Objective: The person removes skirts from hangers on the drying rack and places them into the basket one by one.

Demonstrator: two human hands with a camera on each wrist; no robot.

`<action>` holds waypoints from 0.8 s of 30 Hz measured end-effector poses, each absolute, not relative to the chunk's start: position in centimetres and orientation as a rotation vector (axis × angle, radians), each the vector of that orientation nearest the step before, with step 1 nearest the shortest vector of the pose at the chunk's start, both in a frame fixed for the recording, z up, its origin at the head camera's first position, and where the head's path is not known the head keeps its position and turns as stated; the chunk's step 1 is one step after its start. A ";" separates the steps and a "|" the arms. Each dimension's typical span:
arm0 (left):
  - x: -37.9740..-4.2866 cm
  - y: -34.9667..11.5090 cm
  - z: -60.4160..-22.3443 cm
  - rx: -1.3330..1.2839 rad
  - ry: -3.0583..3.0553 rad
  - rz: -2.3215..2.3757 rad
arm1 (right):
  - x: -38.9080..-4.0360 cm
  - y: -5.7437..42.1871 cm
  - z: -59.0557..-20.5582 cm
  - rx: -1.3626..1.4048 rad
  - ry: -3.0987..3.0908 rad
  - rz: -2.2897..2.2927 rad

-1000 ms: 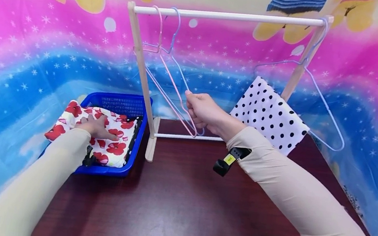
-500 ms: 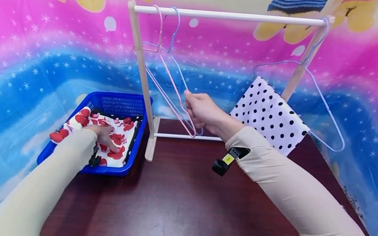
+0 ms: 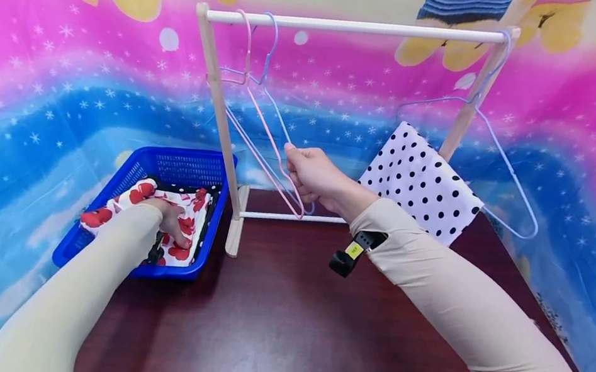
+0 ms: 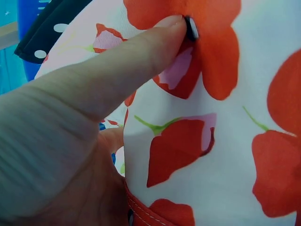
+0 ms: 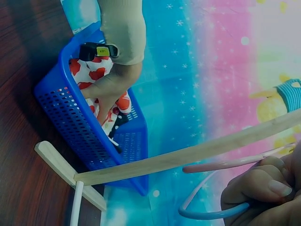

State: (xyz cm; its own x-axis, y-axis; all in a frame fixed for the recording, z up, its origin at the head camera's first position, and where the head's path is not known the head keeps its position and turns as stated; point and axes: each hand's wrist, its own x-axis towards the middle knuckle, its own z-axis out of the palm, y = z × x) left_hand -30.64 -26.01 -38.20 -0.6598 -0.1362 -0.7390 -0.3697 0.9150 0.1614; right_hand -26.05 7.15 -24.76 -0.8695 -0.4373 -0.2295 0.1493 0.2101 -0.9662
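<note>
My left hand (image 3: 172, 219) is down in the blue basket (image 3: 105, 175), gripping a white cloth with red flowers (image 3: 143, 191). In the left wrist view its thumb (image 4: 141, 56) lies over the cloth, while another finger shows behind the edge. Black cloth with white dots (image 4: 42, 33) peeks out beneath. My right hand (image 3: 313, 178) holds the side of a blue hanger (image 3: 267, 58), which hangs on the rack's white rod (image 3: 354, 27). Close beside it hangs a pink hanger (image 3: 249, 45); whether the fingers also hold that one is unclear.
At the rack's right end hangs another blue hanger (image 3: 513, 175) with a white, black-dotted cloth (image 3: 418, 184) over it. The rack's left post (image 3: 221, 124) stands right beside the basket. Dark wooden table (image 3: 278, 323) lies in front; a printed curtain surrounds the back and sides.
The left hand has moved right and deeper into the basket, and the flowered cloth has bunched and drawn inward from the left rim. The right hand keeps its hold on the hanger.
</note>
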 end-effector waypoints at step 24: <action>-30.7 -26.4 -36.9 -0.184 2.374 0.302 | -25.6 5.9 -24.8 -0.244 2.011 -1.747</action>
State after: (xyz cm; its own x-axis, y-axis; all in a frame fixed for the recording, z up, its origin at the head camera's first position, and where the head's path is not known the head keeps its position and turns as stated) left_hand -30.73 -26.44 -36.94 -0.7273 -0.0471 -0.6847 -0.2170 0.9622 0.1644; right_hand -25.65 5.87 -24.80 -0.8773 -0.4236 -0.2255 0.1640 0.1769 -0.9705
